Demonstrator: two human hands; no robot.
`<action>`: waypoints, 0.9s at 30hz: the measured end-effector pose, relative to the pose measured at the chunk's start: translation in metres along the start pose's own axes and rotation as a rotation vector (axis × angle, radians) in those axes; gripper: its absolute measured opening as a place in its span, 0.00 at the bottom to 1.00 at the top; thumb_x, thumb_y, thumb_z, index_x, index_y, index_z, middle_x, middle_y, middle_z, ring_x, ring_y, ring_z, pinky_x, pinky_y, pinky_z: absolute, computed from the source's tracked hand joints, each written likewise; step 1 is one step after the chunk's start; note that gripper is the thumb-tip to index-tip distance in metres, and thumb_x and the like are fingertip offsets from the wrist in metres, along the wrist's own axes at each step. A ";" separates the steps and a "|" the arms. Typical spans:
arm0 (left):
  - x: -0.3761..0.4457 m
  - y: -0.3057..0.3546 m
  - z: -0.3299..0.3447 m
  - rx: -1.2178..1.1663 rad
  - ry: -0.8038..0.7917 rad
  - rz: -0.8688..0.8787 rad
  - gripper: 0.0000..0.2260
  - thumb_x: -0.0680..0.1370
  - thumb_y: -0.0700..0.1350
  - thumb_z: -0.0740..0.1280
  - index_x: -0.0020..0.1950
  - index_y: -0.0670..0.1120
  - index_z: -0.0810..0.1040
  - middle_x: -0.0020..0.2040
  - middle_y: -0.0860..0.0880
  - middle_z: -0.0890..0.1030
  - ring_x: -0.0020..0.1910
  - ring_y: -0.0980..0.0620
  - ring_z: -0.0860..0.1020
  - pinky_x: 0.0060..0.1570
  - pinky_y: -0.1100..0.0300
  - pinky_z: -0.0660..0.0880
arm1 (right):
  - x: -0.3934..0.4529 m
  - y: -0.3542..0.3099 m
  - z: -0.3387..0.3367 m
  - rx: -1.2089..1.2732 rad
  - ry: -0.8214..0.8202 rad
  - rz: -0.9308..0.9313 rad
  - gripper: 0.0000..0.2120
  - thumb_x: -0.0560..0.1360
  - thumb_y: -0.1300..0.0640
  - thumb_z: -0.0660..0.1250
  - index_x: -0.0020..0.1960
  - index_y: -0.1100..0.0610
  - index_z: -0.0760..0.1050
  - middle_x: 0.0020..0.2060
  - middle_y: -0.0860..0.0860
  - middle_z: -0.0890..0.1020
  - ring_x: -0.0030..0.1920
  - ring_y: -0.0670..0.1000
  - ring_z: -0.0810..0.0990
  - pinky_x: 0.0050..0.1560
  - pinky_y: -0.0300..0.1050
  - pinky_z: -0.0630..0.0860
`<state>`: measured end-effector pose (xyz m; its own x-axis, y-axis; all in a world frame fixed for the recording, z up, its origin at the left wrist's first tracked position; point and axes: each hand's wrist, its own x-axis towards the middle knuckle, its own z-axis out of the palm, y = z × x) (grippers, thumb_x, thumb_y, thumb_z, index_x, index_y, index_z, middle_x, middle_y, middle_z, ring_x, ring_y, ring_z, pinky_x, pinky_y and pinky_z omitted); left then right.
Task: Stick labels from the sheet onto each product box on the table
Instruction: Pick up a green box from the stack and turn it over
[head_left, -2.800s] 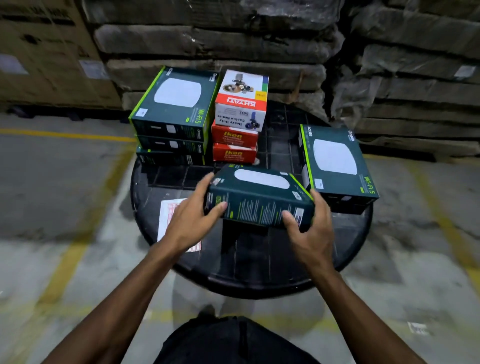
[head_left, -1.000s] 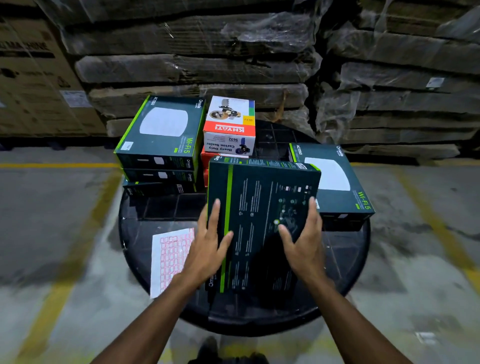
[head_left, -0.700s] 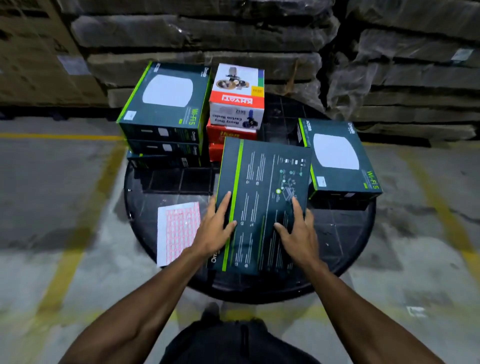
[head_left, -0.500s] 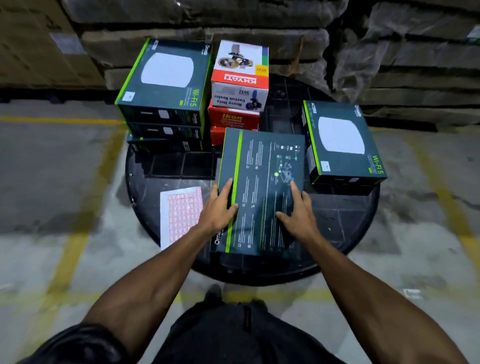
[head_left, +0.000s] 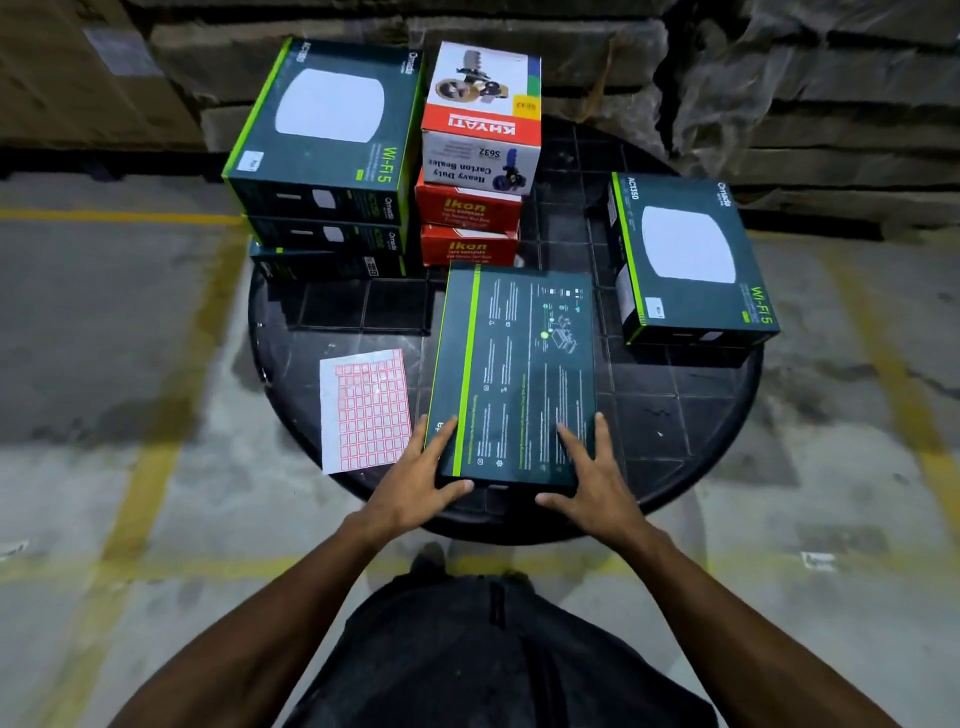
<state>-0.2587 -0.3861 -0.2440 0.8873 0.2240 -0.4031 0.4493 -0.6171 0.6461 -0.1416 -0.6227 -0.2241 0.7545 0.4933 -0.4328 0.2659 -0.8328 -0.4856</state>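
Dark green box (head_left: 517, 374) lies flat, printed back up, at the tabletop's (head_left: 691, 441) 6 o'clock. Left grip (head_left: 422, 480) holds its near-left corner, fingers on top, thumb on the near edge. Right grip (head_left: 589, 480) holds the near-right corner likewise. Label sheet (head_left: 363, 410), white paper gridded with red-bordered stickers, lies flat at the box's 9 o'clock, just beside the left grip. Tabletop is round, black, with moulded square grid. Glossy cardboard stacks stand at 11 (head_left: 327, 156) and 12 o'clock (head_left: 480, 150); a single box (head_left: 685, 260) at 2 o'clock.
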 end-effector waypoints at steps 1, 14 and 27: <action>-0.002 -0.003 0.003 0.004 0.013 0.006 0.40 0.76 0.55 0.70 0.79 0.59 0.47 0.80 0.45 0.44 0.77 0.44 0.56 0.73 0.49 0.59 | -0.001 0.000 0.002 -0.004 0.001 0.000 0.46 0.71 0.48 0.75 0.79 0.41 0.49 0.76 0.47 0.31 0.77 0.61 0.56 0.69 0.60 0.68; -0.023 0.025 -0.033 0.138 0.197 0.077 0.30 0.79 0.57 0.63 0.78 0.54 0.58 0.75 0.48 0.64 0.70 0.45 0.69 0.63 0.49 0.71 | -0.030 -0.020 -0.023 0.007 0.325 -0.109 0.30 0.75 0.42 0.69 0.73 0.50 0.68 0.75 0.48 0.62 0.68 0.56 0.72 0.57 0.55 0.75; -0.017 0.118 -0.116 0.112 0.460 0.055 0.27 0.77 0.66 0.59 0.72 0.54 0.72 0.64 0.47 0.79 0.62 0.44 0.76 0.55 0.53 0.70 | -0.017 -0.071 -0.098 0.203 0.710 -0.224 0.18 0.76 0.48 0.69 0.61 0.58 0.79 0.63 0.51 0.77 0.59 0.53 0.78 0.57 0.52 0.76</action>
<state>-0.2087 -0.3753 -0.0862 0.8750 0.4836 -0.0250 0.4085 -0.7094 0.5744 -0.1141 -0.5969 -0.1081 0.9179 0.3079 0.2505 0.3943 -0.6354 -0.6639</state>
